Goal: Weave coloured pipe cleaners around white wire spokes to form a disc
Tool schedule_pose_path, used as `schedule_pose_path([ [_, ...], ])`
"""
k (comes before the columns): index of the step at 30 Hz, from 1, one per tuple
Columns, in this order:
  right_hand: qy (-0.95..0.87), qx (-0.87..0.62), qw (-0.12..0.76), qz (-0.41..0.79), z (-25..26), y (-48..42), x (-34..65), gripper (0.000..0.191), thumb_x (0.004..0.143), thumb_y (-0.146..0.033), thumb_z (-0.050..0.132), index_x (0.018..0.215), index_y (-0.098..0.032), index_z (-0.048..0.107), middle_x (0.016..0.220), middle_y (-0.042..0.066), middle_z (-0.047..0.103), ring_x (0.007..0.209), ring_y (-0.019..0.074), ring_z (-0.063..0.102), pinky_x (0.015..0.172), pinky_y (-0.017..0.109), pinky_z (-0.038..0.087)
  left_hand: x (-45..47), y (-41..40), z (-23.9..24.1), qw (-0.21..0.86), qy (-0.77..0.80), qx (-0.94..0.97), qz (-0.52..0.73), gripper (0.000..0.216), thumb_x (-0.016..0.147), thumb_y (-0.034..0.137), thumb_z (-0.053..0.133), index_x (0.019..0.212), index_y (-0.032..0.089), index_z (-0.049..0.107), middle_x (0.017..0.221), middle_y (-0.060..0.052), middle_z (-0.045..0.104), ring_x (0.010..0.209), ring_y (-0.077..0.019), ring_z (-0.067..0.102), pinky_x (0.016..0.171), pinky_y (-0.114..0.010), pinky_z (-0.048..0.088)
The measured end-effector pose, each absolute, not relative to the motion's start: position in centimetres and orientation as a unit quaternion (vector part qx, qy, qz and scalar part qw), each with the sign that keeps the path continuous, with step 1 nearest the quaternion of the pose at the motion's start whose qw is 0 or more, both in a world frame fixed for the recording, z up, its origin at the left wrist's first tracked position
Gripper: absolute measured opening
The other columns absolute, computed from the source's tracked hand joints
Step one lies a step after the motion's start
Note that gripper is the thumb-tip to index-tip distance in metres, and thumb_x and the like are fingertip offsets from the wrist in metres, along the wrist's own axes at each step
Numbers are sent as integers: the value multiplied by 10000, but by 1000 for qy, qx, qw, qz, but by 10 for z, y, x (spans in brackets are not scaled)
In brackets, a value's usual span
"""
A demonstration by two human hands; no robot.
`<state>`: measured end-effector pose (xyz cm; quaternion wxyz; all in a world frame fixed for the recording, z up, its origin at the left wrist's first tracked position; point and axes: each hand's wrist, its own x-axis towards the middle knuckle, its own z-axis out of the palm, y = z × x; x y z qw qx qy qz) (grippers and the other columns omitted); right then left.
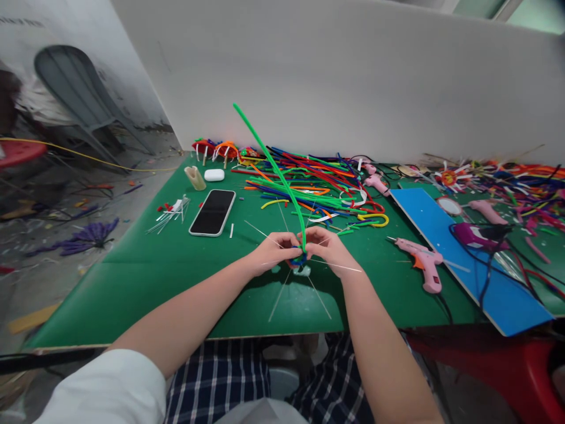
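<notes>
Single head camera looks forward and down, close over hands (274, 254), green table (132, 268).

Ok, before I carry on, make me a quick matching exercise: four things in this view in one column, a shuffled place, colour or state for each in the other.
Things
1. Phone
2. Frontmost glue gun
3. Long green pipe cleaner
4. Long flat board

Matches
A. Pink, with an orange trigger
B. Blue, with dark cords across it
C. Between the left hand and the right hand, one end sticking up
D. Lying flat, screen black

Pairs: 1-D, 2-A, 3-C, 4-B
</notes>
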<state>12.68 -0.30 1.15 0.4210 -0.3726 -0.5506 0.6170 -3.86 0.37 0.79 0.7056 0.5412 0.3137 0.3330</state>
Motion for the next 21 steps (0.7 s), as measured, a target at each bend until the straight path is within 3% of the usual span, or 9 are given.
schedule_pose_path([
  [6, -523, -302, 411, 684, 15, -8, 132, 321, 583, -260, 682, 890, -201, 609, 770, 5, 590, 625, 98, 533, 526, 224, 452, -45, 4, 9, 775, 254, 498, 294, 207, 633, 228, 652, 659, 121, 477, 637, -5, 587, 534, -114, 573, 453, -237, 484],
  [11, -479, -304, 422, 707, 15, -11, 129, 286, 652, -379, 624, 868, -191, 606, 672, -5, 567, 566, 91, 531, 483, 215, 437, -45, 2, 10, 794, 242, 504, 239, 205, 633, 232, 653, 644, 108, 491, 610, -18, 592, 516, -108, 573, 473, -228, 482],
  [16, -449, -333, 459, 690, 14, -9, 125, 160, 636, -290, 654, 721, -173, 587, 598, -28, 540, 492, 66, 494, 450, 194, 419, -43, 2, 10, 797, 245, 503, 228, 205, 614, 228, 669, 660, 108, 509, 603, -14, 591, 524, -103, 573, 460, -202, 460],
  [21, -416, -380, 452, 691, 13, -6, 124, 157, 628, -274, 652, 680, -163, 553, 552, -36, 536, 469, 67, 491, 440, 194, 407, -44, 2, 10, 782, 249, 520, 239, 216, 626, 262, 660, 660, 105, 516, 587, -24, 600, 505, -103, 566, 468, -214, 464],
])
